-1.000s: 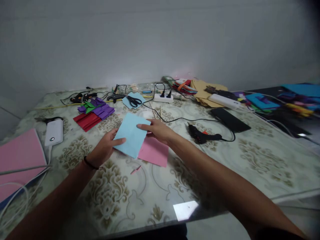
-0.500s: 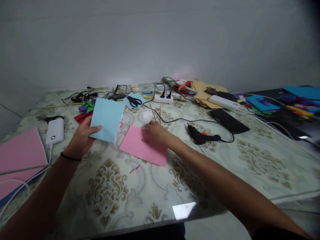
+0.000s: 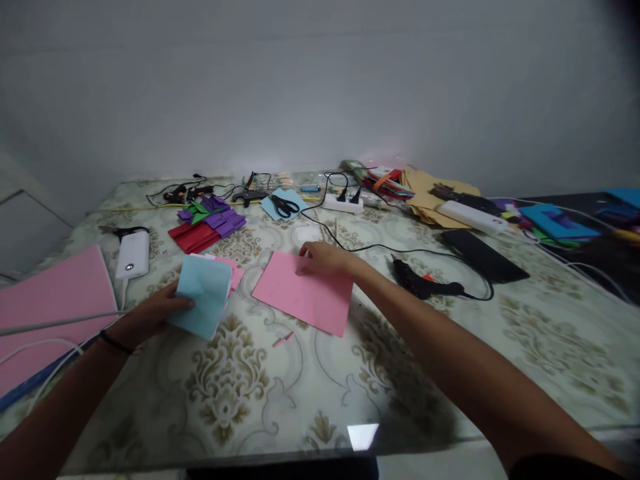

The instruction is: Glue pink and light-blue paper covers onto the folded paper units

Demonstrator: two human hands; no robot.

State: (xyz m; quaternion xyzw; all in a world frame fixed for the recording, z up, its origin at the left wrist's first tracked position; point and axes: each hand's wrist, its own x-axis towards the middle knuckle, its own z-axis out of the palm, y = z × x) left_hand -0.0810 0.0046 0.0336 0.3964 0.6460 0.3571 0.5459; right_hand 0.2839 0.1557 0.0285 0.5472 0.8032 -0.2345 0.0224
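Observation:
My left hand (image 3: 163, 308) is closed on a stack of paper with a light-blue sheet (image 3: 204, 293) on top. Pink edges stick out on its right side. The stack is held tilted above the left part of the table. My right hand (image 3: 325, 259) is at the far edge of a flat pink sheet (image 3: 310, 297). Its thumb lies over the paper and the curled fingers reach past the edge, partly hidden. A small pink scrap (image 3: 283, 340) lies just in front of that sheet.
Behind the hands lie folded red papers (image 3: 195, 236), purple papers (image 3: 225, 223), black-handled scissors (image 3: 285, 205) and a power strip (image 3: 343, 203). To the right are a black glue gun (image 3: 425, 280) with its cord and a black phone-like slab (image 3: 483, 256). A white power bank (image 3: 133, 255) sits left.
My left hand has lowered the blue-topped stack toward the table and to the left, uncovering the red and purple papers. My right hand stays at the pink sheet. The view has shifted slightly.

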